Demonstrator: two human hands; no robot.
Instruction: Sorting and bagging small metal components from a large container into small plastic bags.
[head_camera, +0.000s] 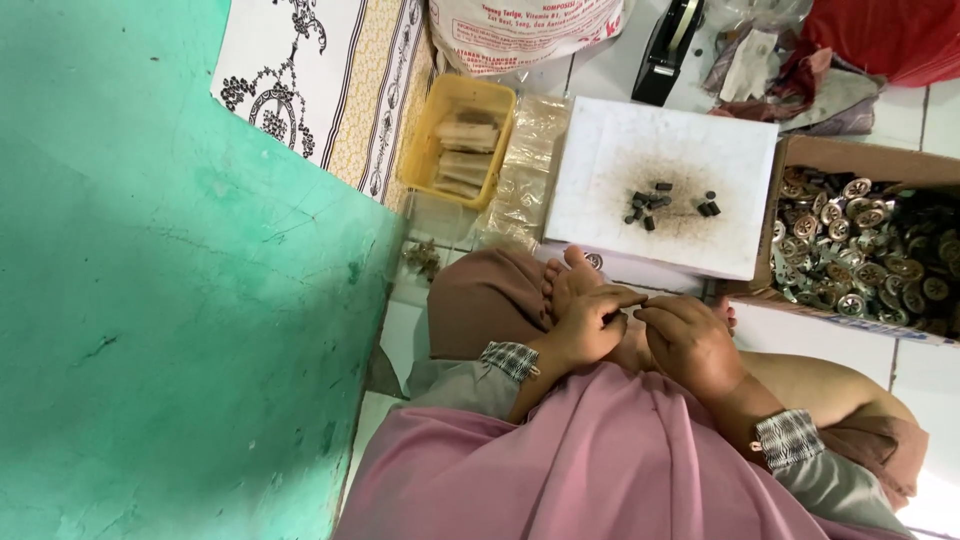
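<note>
At the far left a green wall (150, 300) closed off that side, and a patterned mat (320, 80) lay beyond it. A yellow tray (415, 165) of flat strips was set near the wall, well apart from the hands.

The left hand (585, 325) was held above the lap, its fingers curled inward and its fingertips pinched toward the right hand. A small dark piece (641, 303) appeared to be gripped where the two sets of fingertips met; its shape and long axis could not be told. The right hand (690, 345) was likewise closed down at the fingertips, touching or just beside the left.

Straight ahead of both hands a white block (600, 170) was seen, with a scatter of small dark pieces (660, 203) on its sooty middle, about equally near to either hand. Open surface was left around that scatter. To the right a cardboard box (850, 160) of round metal parts (870, 260) stood against the block, nearer the right hand.
</note>
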